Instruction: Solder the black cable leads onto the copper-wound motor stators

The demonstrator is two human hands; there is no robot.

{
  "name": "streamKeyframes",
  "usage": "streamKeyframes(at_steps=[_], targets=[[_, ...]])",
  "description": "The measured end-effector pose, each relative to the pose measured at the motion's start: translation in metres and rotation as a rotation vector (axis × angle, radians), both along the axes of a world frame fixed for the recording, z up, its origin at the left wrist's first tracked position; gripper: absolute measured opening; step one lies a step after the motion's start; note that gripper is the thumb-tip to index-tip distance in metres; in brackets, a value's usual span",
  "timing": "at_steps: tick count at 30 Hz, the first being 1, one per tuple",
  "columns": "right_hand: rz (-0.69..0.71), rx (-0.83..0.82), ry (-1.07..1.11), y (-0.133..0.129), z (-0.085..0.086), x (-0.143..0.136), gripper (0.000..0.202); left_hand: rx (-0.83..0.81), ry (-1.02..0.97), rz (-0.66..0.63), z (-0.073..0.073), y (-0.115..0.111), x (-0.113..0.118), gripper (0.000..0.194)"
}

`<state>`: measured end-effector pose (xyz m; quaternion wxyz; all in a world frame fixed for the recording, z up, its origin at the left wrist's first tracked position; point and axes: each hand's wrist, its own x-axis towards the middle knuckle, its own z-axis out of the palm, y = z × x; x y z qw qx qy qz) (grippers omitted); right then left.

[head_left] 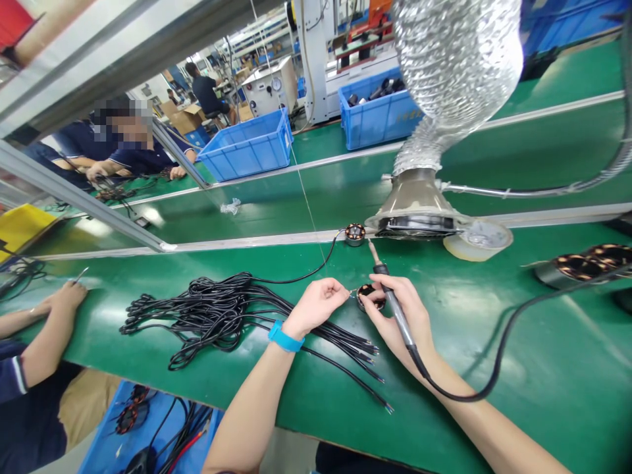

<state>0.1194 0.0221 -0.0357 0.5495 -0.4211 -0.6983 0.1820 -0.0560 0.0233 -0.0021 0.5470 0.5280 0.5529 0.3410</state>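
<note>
My right hand (pixel 405 316) is closed round the handle of a soldering iron (pixel 397 315), whose tip points up and away from me. The thumb and fingertips of that hand also touch a small round copper-wound stator (pixel 364 290) on the bench. Just left of the stator, my left hand (pixel 320 301), with a blue band at its wrist, is closed in a pinch on thin wire ends. Which cable they belong to is hidden by the hand. A bundle of black cables (pixel 212 309) lies under and left of my left forearm, stripped ends toward the right.
Another stator (pixel 354 234) with a cable stands by the metal rail. Behind are a fume extractor hood (pixel 417 197), a round white tub (pixel 481 240) and blue bins (pixel 249 146). Larger stators (pixel 567 270) lie at right. A co-worker's hands (pixel 66 299) are at left.
</note>
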Motion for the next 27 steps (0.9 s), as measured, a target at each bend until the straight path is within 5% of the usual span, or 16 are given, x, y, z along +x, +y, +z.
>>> streamKeyframes(at_steps=[11,17,27], targets=[[-0.096,0.041,0.177,-0.014,0.017,0.013,0.022,-0.026,-0.006,-0.018,0.004,-0.002,0.002,0.027],[0.038,0.294,0.206,-0.019,0.015,0.018,0.034,-0.021,-0.009,-0.02,0.003,-0.002,0.002,0.026],[0.09,0.29,0.164,-0.019,0.015,0.015,0.031,-0.023,-0.031,-0.027,0.001,-0.001,0.003,0.029]])
